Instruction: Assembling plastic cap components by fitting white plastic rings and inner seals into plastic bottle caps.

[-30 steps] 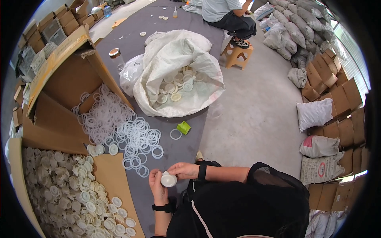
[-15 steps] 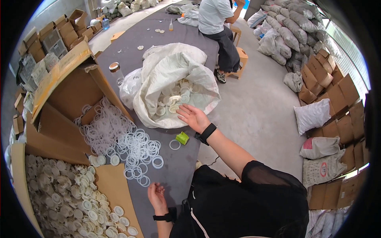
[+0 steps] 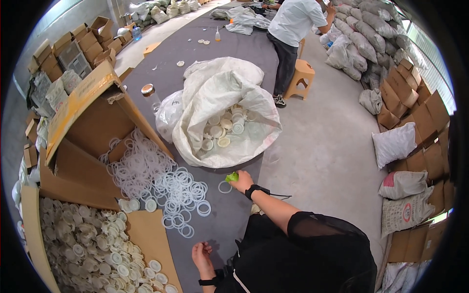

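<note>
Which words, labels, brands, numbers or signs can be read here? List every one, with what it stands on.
None reads clearly enough to quote.
Pale sack at the right, with a red oval mark: print too small and blurred.
Sack with a pink patch, just above it: nothing legible.
Large open cardboard box at the left: faint marks on its flap, unreadable.
Green object in the right hand: no lettering can be made out.
</note>
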Motion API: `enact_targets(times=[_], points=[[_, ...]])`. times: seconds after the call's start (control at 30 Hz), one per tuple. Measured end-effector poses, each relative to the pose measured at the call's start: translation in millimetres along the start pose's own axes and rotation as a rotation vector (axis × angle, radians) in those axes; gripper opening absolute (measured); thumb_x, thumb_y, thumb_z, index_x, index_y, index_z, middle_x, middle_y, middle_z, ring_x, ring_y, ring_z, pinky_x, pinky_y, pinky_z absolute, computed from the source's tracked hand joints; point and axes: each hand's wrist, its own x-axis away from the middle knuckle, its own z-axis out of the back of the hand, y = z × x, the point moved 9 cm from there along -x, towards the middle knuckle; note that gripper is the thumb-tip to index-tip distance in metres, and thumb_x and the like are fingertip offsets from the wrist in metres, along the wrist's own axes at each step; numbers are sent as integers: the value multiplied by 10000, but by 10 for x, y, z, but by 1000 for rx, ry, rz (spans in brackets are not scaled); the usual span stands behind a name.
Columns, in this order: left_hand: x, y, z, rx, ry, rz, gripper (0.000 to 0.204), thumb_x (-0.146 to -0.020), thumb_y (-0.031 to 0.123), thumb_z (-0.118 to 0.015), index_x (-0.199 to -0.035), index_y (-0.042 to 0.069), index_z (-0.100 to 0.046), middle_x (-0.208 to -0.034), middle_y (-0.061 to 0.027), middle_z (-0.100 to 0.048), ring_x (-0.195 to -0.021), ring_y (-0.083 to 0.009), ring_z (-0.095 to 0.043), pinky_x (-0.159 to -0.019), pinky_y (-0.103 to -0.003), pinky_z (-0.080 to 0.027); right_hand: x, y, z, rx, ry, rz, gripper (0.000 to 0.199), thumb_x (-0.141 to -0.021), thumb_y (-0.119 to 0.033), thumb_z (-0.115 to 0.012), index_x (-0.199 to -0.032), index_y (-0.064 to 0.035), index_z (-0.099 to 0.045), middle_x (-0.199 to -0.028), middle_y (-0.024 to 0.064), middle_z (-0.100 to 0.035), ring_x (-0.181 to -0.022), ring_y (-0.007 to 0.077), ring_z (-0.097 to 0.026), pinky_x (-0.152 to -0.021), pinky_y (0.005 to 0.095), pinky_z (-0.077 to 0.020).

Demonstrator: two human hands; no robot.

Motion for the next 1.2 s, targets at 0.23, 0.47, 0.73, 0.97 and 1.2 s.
enact_targets(times=[0.23,0.47,0.73,0.97,1.2], points=[[-105,-10,-4,37,-57,26,101,-829,138,-498,-822,37,-497,-734,-71,-548,-597,-137,-517,-549,-237,-417,760,-989,388,-1102,-346,178,509,-679,-79,-650,-1130,-3,-428,-1085,99,-497,-1003,172,-486,-845,283,-389],[-138,-92,-95,38,-155,49,90,-833,129,-484,-818,42,-497,-739,-68,-551,-598,-138,-519,-550,-234,-414,1885,-2313,1372,-1491,-775,673,599,-626,-173,-742,-1095,-23,-402,-1087,111,-486,-1007,198,-479,-869,322,-381],[169,-103,-215,-118,-306,112,190,-837,189,-481,-871,9,-530,-813,-39,-545,-755,-147,-514,-658,-238,-414,3184,-2860,2432,-1762,-763,1545,526,-650,-235,-732,-1026,21,-468,-995,192,-513,-882,269,-492,-746,324,-392],[166,110,-223,-249,-250,-53,217,-844,214,-475,-871,5,-530,-784,-38,-543,-714,-135,-508,-645,-247,-416,3393,-2828,2582,-1803,-746,1628,559,-689,-209,-694,-1104,68,-442,-1055,252,-480,-961,311,-479,-793,364,-387],[158,240,-349,-293,-313,-89,219,-841,215,-478,-873,5,-530,-782,-44,-544,-714,-143,-511,-646,-253,-418,3568,-2758,2711,-1561,-937,1753,559,-743,-153,-630,-1174,104,-382,-1155,303,-401,-1041,365,-447,-867,411,-362]])
